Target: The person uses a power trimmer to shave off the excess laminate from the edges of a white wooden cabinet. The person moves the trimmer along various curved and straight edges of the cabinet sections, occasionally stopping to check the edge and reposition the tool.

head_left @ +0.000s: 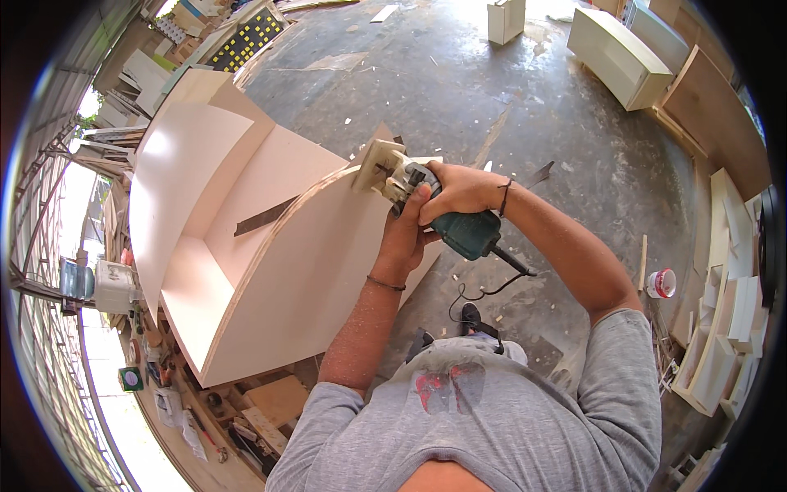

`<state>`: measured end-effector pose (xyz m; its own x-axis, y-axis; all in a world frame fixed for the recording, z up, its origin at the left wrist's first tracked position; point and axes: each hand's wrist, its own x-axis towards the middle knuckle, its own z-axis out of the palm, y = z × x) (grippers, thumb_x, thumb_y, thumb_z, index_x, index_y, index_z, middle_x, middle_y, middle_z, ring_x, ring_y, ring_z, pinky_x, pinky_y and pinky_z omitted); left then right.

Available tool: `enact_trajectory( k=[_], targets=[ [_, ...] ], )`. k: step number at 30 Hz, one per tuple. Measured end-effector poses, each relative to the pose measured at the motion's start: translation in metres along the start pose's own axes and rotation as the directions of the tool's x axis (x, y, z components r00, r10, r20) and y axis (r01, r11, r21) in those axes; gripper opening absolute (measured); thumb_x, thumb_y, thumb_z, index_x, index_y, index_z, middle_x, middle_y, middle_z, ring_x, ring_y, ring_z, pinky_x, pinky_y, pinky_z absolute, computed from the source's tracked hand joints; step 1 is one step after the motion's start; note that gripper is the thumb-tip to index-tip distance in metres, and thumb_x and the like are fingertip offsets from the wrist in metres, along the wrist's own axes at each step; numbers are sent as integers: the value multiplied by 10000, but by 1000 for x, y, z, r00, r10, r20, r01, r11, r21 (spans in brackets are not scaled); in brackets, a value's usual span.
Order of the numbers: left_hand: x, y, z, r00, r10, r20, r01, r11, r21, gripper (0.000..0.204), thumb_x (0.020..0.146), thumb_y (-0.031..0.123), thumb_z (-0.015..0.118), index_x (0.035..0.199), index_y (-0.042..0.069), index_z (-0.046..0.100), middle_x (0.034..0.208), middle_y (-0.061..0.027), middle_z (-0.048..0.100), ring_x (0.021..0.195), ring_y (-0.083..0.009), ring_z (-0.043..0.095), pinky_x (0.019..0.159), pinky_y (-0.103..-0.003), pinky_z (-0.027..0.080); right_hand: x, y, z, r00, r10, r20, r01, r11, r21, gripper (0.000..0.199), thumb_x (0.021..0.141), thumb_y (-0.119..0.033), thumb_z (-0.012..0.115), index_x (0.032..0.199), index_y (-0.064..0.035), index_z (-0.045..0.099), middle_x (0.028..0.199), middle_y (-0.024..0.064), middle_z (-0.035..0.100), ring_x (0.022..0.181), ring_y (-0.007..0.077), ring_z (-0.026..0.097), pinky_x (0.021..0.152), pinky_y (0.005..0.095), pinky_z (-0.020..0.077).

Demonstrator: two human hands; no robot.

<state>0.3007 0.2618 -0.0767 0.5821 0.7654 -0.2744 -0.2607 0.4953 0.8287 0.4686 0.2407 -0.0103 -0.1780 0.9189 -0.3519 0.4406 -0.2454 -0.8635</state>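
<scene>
Both of my hands grip a dark green corded trim router [466, 235]. My left hand [403, 234] is wrapped around it from below, near its base end. From the right, my right hand [467, 193] closes over the top of its body. The router is tilted on its side, its pale square base plate [377, 166] at the edge of a large white curved-edge panel [303, 271]. Whether the bit touches the panel is hidden. That panel is one side of a big pale cabinet-like piece [225, 205]. A thin dark strip [266, 216] sticks out by the panel's curved edge.
The black cord [484, 295] hangs from the router toward my shoe [470, 318]. White cabinet boxes [619, 57] stand at the far right. A small white bucket [661, 284] is on the floor to my right. Tools and offcuts [184, 410] lie at lower left.
</scene>
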Motion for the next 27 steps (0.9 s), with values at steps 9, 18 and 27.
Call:
enact_trajectory(
  k=[9,18,27],
  targets=[
    [7,-6,-3,999,-40,-12,40,999,25,563,875,407,726,1307,135,489,1119,-69,629,907,-179,688,673,-362,621,11,20,0,1000,-13,2,13,1000,3,986,624,-357,819,1406,64,390,1130,197,646,954,227,674,814,320,560],
    [16,-17,-9,997,-73,-34,75,996,55,555,875,405,729,1303,151,482,1133,-58,622,933,-184,683,688,-379,621,12,32,-2,1000,-15,2,15,1000,12,994,609,-423,815,1349,107,413,1078,223,660,927,253,680,788,325,559],
    [16,-24,-7,995,-77,-57,86,982,167,437,928,473,636,1261,212,526,1125,-12,641,990,-143,663,756,-363,595,23,54,1,1000,-18,-7,18,1000,-15,1024,580,-490,789,1305,140,435,1061,244,665,916,282,686,775,333,558]
  ],
)
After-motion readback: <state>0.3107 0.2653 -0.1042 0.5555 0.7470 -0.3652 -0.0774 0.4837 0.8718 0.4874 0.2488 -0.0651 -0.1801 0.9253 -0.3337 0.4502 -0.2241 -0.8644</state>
